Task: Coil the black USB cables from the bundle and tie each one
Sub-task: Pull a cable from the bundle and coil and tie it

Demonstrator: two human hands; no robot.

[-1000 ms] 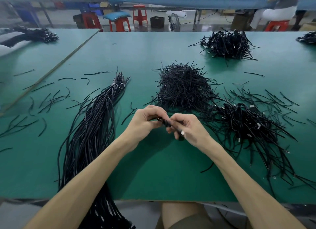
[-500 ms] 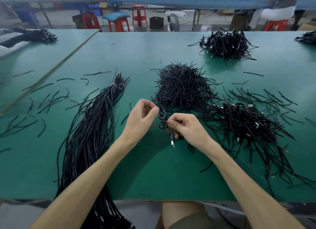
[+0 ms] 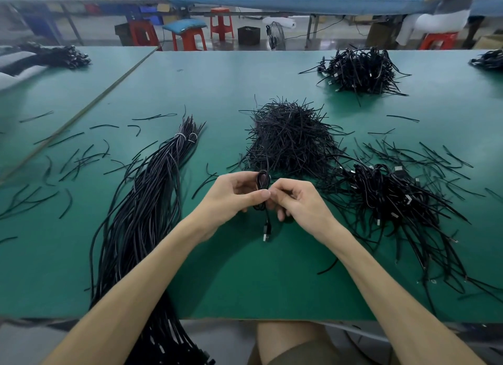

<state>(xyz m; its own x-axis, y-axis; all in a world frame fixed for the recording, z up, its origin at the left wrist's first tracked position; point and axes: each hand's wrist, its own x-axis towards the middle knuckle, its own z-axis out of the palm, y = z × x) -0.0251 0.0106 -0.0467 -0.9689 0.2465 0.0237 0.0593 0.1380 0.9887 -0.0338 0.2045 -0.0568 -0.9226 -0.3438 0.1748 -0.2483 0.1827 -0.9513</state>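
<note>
A small coiled black USB cable (image 3: 262,180) stands upright between my two hands above the green table (image 3: 272,277). My left hand (image 3: 231,194) pinches the coil from the left, and my right hand (image 3: 295,200) pinches it from the right. The cable's plug end (image 3: 266,232) dangles below my fingers. A long bundle of straight black cables (image 3: 152,201) lies to the left and hangs over the table's front edge. A heap of short black twist ties (image 3: 290,138) sits just beyond my hands.
A pile of coiled, tied cables (image 3: 392,198) lies to the right, another pile (image 3: 359,69) farther back. Loose ties (image 3: 79,157) are scattered on the left. Red stools (image 3: 190,38) and a seated person (image 3: 441,13) are beyond the table.
My left hand let go, then closed on the coil again. The coil now stands upright between both hands, higher than before, and the plug hangs lower.
</note>
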